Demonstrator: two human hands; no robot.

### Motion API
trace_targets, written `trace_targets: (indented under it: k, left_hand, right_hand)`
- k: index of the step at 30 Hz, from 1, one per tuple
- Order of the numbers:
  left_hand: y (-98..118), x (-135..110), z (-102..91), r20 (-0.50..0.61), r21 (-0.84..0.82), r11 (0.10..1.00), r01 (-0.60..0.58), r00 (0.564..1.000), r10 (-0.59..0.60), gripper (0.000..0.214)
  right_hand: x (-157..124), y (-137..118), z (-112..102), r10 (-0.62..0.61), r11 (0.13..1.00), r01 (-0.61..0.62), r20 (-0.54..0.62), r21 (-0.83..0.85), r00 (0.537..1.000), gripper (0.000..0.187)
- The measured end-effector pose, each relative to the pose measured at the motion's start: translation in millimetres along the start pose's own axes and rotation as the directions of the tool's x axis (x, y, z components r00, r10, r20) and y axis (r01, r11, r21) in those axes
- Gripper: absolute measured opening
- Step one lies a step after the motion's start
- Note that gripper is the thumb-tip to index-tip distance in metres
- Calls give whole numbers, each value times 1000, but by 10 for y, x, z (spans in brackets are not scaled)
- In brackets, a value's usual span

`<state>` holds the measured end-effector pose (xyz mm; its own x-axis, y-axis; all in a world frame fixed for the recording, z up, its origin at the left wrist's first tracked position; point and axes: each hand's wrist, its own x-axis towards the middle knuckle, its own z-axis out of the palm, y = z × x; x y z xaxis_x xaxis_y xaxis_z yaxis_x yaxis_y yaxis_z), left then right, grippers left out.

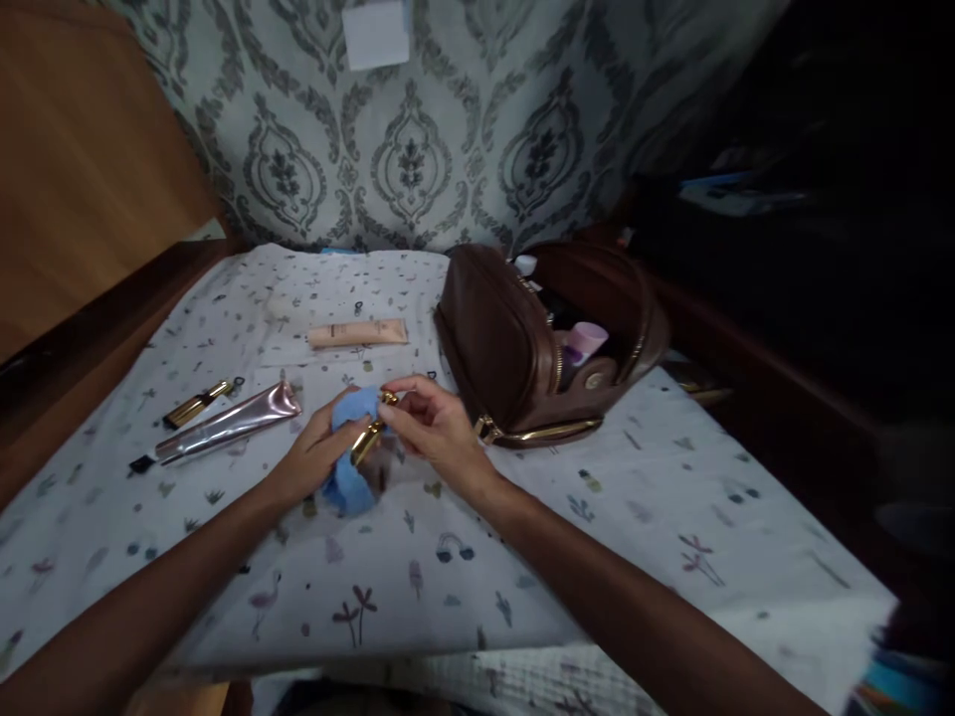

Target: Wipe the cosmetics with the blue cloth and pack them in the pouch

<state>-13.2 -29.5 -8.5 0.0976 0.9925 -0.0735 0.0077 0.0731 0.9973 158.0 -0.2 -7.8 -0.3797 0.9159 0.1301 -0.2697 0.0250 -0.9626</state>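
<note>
And here we are, hands at work over the patterned tablecloth (418, 622)! The left hand (317, 449) is curled around a bunched blue cloth (349, 487), its thumb against a gold tube (365, 445) that lies tilted in the folds. The right hand (437, 430) comes in from three o'clock, thumb and fingertips pinching the tube's upper end; whether that end is a separate piece, I cannot tell. The two hands sit close, with tube and cloth between them.

Now look around that gold tube! At twelve o'clock, a peach tube (358, 334) lies flat. Out at nine, there's a shiny rose tube (230, 423) with a black end, and just beyond it, towards ten, a slim gold-and-black tube (198, 405). Over at two o'clock stands the brown bag (496, 338), gaping, a pink-topped item (587, 340) showing inside!
</note>
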Motion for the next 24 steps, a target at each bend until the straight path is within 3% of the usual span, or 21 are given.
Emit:
trace_targets:
  k: [4,7,12,15,19,24]
  left_hand:
    - [10,-8,19,-97,38,998,54,994,-50,52]
    - [39,18,28,-257,-9,991,134,957,-132,56]
    - [123,47,64,-382,-84,993,85,918,-111,59]
    - [161,15,158,-378,-123,990,63,920,-106,62]
    - [171,-23,347,-353,-55,992,117,927,-129,60]
    - [243,33,569,-226,147,981,-129,961,160,40]
  right_hand:
    - [8,28,-4,11,998,-14,53,59,999,47]
    - [-15,28,12,-16,998,11,90,56,996,47]
    - [-159,-157,1,-206,941,237,145,-242,968,21]
    - [-281,-323,-106,-245,891,308,217,-335,945,10]
    - [-425,-444,-335,-217,891,272,184,-363,959,12]
    - [-605,-438,-547,-162,947,167,41,-273,986,22]
